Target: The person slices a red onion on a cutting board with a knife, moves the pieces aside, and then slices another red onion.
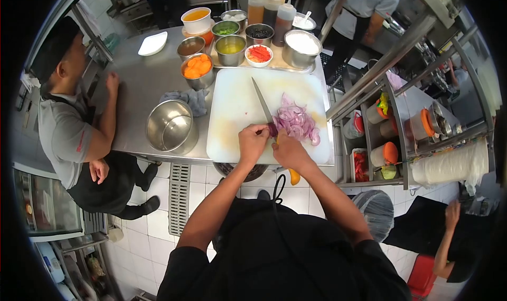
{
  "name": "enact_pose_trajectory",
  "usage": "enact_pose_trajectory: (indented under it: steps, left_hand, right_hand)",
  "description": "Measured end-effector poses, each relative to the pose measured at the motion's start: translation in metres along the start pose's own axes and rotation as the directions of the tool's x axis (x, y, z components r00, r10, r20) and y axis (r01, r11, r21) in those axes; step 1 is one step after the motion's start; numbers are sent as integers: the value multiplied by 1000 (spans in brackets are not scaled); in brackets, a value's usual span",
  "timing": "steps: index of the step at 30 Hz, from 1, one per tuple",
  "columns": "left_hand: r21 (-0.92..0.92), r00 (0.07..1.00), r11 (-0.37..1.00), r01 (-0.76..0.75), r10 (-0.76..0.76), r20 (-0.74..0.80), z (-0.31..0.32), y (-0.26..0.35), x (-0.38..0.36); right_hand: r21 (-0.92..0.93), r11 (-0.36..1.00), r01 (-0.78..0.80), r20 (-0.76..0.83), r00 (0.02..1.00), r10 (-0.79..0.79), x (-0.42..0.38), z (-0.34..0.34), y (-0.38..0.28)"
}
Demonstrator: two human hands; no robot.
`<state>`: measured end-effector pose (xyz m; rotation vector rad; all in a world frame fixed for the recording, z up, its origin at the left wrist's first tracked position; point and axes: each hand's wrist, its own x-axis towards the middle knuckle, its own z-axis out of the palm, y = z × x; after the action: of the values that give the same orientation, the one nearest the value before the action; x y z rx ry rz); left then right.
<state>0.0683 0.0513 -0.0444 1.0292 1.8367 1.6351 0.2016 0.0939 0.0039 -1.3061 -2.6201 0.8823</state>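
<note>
— What do we see at the centre of the frame?

— We see a white cutting board [237, 105] on a steel counter [137, 84]. On its lower right part lies a heap of sliced red onion [297, 120]. Our left hand [253, 141] sits at the lower middle of the board, fingers curled down onto a piece of onion at the heap's left edge, pinning it. Our right hand [288, 150] is just beside it, closed tight around a knife handle; the knife [262, 104] has its blade running up and to the left across the board, its heel touching the onion between both hands.

— What stands around the board?

— Left of it we see an empty steel bowl [171, 127], and above that a grey cloth [187, 99] crumpled against the board's edge. Toward the top of the frame there is a tray of containers: a steel pot of orange pieces [197, 68], a small white bowl of red strips [259, 54], a pot of yellow liquid [231, 47], and a large pot of white powder [302, 43]. Squeeze bottles [270, 6] stand behind them.

— Anyone else?

— At the left edge a person in a grey shirt and dark apron leans on the counter with one hand [112, 82] flat on the steel. Another person stands at the top right, and a third crouches at the lower right. On the right we see a shelf rack [401, 127] with tubs and stacked lids.
</note>
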Motion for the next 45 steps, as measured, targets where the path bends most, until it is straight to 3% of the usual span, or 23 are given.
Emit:
enact_pose_trajectory:
  steps: [2,5,8,11,15,21,24,27,30,33,36,38,41,42,45]
  left_hand:
    - [42,1000,999,-19,19,9,-3,6,-3]
    - [0,999,1000,-9,9,36,-2,-2,-2]
    - [-29,1000,999,28,-28,8,2,-9,-2]
    - [58,1000,998,-21,21,2,-2,3,-3]
    - [4,998,999,52,-52,40,-3,7,-4]
    - [-20,998,999,40,-39,46,-3,-1,-3]
    - [-17,997,998,67,-66,44,-1,3,-3]
    - [-2,998,998,57,-57,39,-1,-1,0]
    - [23,1000,1000,12,-12,21,3,2,-5]
    - [46,1000,999,-11,11,10,5,-3,-5]
    - [56,998,996,-66,65,21,7,-1,-8]
    - [15,997,997,-71,71,38,3,0,-11]
    - [-16,985,1000,-18,20,173,-22,26,-38]
    - [-42,940,995,90,-71,334,-35,27,-46]
    - [-2,634,912,409,-283,719,-85,12,-72]
  right_hand:
    - [33,995,-90,208,975,81,-6,-39,-24]
    - [149,960,-239,300,936,186,-17,-65,-45]
    - [56,997,-62,28,998,60,-5,2,-7]
    - [41,995,-87,97,992,83,-2,-11,-7]
    - [161,978,-134,191,976,103,-13,-49,-29]
    - [187,963,-195,194,968,159,-19,-49,-41]
    - [-5,997,-73,12,997,73,-9,-8,-19]
    - [52,984,-168,92,982,163,-3,-5,-17]
    - [24,998,-62,-33,997,63,-2,5,-1]
    - [252,952,-175,77,984,160,0,-7,4]
    - [478,854,-206,140,978,158,-6,-20,4]
    - [506,836,-211,162,976,149,-4,-16,13]
    - [495,830,-257,171,965,197,-7,-18,8]
    - [499,830,-247,166,968,188,-5,-17,9]
    - [519,818,-246,141,969,202,-8,-17,8]
